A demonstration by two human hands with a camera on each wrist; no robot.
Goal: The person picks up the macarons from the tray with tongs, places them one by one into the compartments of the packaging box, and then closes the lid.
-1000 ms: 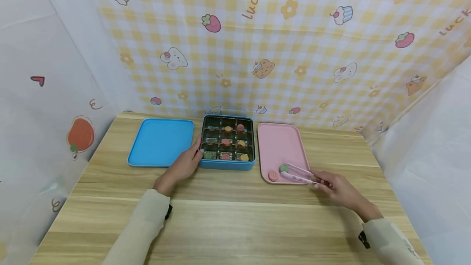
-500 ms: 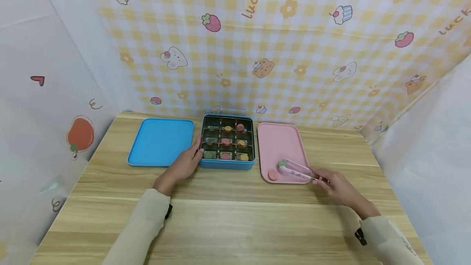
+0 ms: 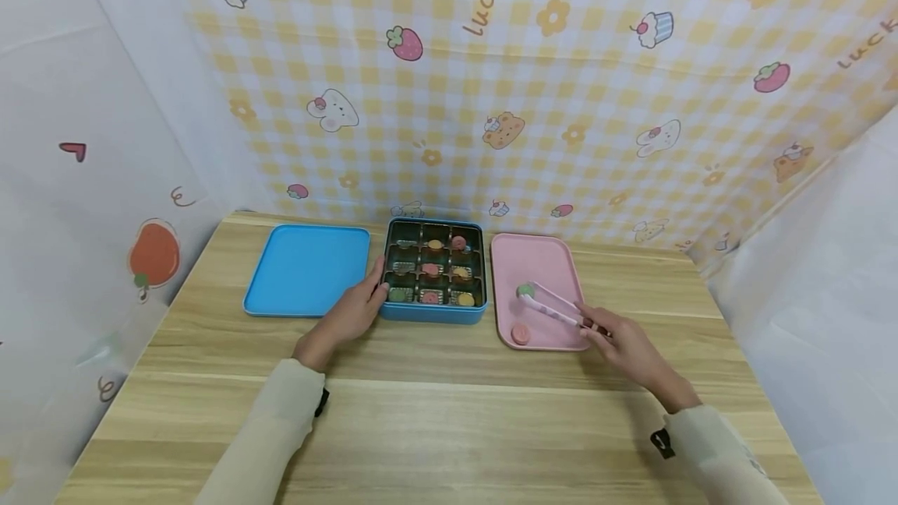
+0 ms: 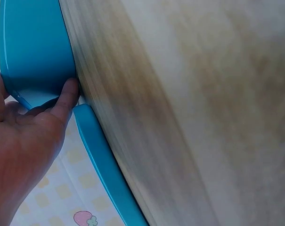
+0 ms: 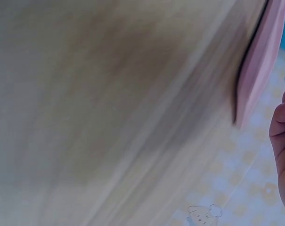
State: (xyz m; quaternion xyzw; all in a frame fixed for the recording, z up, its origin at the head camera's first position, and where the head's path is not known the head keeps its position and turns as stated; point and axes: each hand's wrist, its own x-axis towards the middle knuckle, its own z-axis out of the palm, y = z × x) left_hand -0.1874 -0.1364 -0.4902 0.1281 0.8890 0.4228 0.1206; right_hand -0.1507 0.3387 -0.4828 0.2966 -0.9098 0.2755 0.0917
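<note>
My left hand (image 3: 354,309) holds the left side of a blue tin box (image 3: 431,313), its thumb near the front corner. Inside, a clear divider forms a grid of compartments. Several small round macaron-like sweets in green, pink and yellow lie in it; at least two compartments on the left look bare. My right hand (image 3: 631,349) grips pale tongs (image 3: 554,312) with a dark brown handle. Between the tong tips is a green macaron (image 3: 525,291), over the pink tray (image 3: 533,256). A pink macaron (image 3: 520,333) lies in the tray's near left corner.
A flat blue lid (image 3: 309,267) lies on the wooden table (image 3: 449,427), left of the box. Behind the table hangs a yellow checked cloth (image 3: 449,100) with printed figures. White cloth (image 3: 70,224) covers the left side.
My right hand has moved left and away from me with the tongs. The green macaron between the tips has travelled across the tray toward the box. My left hand has stayed put.
</note>
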